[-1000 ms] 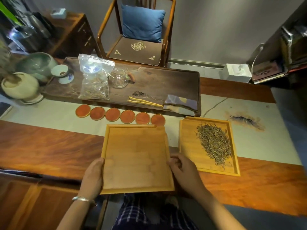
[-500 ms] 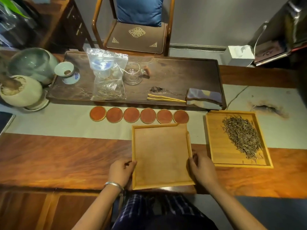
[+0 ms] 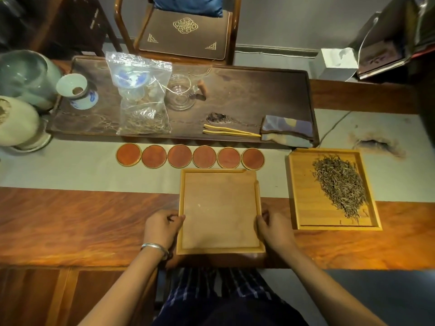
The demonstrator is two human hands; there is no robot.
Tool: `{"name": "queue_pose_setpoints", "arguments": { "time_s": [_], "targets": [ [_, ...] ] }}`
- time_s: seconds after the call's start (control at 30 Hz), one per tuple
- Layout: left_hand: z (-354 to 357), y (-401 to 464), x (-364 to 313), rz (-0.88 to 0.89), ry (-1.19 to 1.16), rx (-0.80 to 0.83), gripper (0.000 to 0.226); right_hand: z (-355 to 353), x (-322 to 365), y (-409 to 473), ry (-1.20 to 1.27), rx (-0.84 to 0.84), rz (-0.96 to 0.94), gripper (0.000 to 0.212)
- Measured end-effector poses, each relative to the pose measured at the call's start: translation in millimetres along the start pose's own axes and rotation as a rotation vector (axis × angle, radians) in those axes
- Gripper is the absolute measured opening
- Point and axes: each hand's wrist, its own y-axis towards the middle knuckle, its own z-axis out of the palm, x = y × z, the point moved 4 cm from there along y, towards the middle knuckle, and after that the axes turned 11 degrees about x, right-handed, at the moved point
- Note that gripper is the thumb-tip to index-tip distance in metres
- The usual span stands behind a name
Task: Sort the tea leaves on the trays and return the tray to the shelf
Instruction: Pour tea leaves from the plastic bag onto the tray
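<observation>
Across the wooden surface [image 3: 70, 222] in front of me a pale cloth runner [image 3: 70, 168] is lying, and I am sitting close to the near edge. I am holding the empty tray [image 3: 220, 210] flat on the surface, my left hand [image 3: 162, 228] curling its fingers [image 3: 175, 217] over the left rim and my right hand [image 3: 274, 229] gripping the right rim in the same way. Just to the right, apart from it, the second tray [image 3: 303, 208] is lying with the tea leaves [image 3: 339, 187] heaped along its right side. Six round coasters [image 3: 190, 156] are sitting in a row on the runner, the nearest almost touching the empty tray's far rim. Behind them a long dark tea board [image 3: 247, 95] is carrying a plastic bag [image 3: 142, 95] with leaves in it, a glass pitcher [image 3: 181, 92], a small blue and white cup [image 3: 78, 91], bamboo tongs [image 3: 230, 131] and a folded cloth [image 3: 288, 131]. Two pale ceramic vessels [image 3: 21, 100] are standing at the far left. Beyond the surface a wooden chair [image 3: 183, 31] with a brown seat pad and blue cushion is facing me against a grey wall [image 3: 294, 17], and a white tissue box [image 3: 336, 63] is sitting at the right.
</observation>
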Motion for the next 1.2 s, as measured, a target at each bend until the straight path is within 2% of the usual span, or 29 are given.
{"name": "queue_pose_setpoints", "arguments": {
  "time_s": [0.1,0.3,0.43,0.47,0.6,0.77,0.87,1.03,1.2],
  "targets": [
    [-1,3,1,-0.008,-0.005,-0.016,0.027,0,3,3,0.003,0.004,-0.013,0.008],
    [2,7,3,-0.004,0.03,-0.009,0.031,1,-4,7,0.016,0.064,-0.016,0.01],
    [-16,14,1,-0.005,0.016,-0.064,0.006,-17,4,14,-0.116,-0.024,-0.059,0.015],
    [-26,20,0,-0.012,0.01,-0.103,0.012,-25,12,18,-0.158,-0.06,-0.076,0.015],
    [-92,48,-3,-0.035,-0.076,-0.25,0.021,-55,80,50,-0.152,-0.1,-0.182,0.011],
    [-182,90,-6,-0.042,-0.094,-0.402,0.025,-76,203,105,-0.129,-0.05,-0.407,0.007],
    [-213,125,-6,-0.034,-0.128,-0.357,0.039,-71,265,134,-0.126,-0.011,-0.473,0.016],
    [-217,172,-3,-0.014,-0.117,-0.173,0.073,-35,310,173,-0.165,0.138,-0.41,0.026],
    [-200,204,8,0.026,-0.169,-0.088,0.073,-12,316,201,-0.107,0.151,-0.337,0.04]
  ]
}}
